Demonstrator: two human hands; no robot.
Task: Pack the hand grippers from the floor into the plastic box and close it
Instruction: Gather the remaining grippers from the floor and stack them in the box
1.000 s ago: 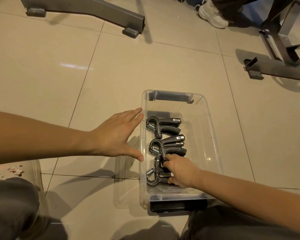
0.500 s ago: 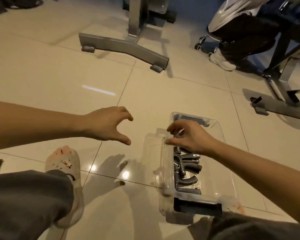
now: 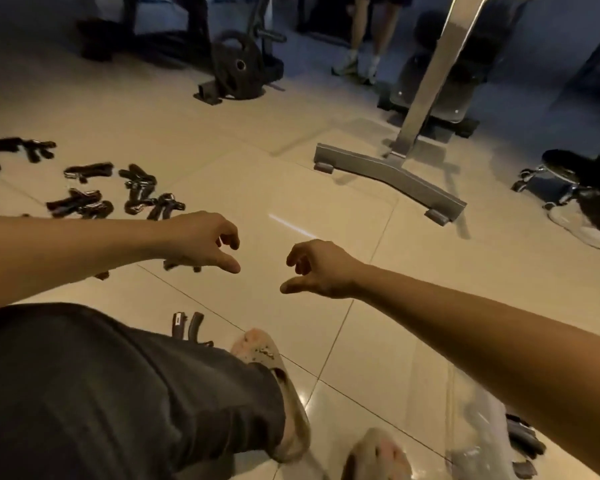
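Both hands are out over the tiled floor (image 3: 291,188) and neither has anything in it. The left hand (image 3: 201,242) hangs just left of centre with its fingers loosely curled and thumb apart from them, gripping nothing. The right hand (image 3: 323,270) is just beside it at about 3 o'clock, in the same pose: loose curl, thumb low, nothing between the fingers. The two hands are near each other but not touching.

The loose hand grippers (image 3: 84,207) are scattered on the floor at around 9 to 10 o'clock, beyond the left forearm, a whole bunch of dark ones lying every which way. Another dark piece (image 3: 181,265) peeks out from under the left hand, mostly hidden. One more gripper (image 3: 187,327) lies at about 7 o'clock, right by the knee (image 3: 118,393).

The clear box (image 3: 478,420) is down at 5 o'clock under the right forearm, pretty blurry, with a few dark grippers inside (image 3: 523,441). Can't make out a lid on it.

A sandal (image 3: 271,362) sits at 6 o'clock. A grey metal stand (image 3: 392,174) is at 1 o'clock and a weight plate (image 3: 238,64) at 11 o'clock.
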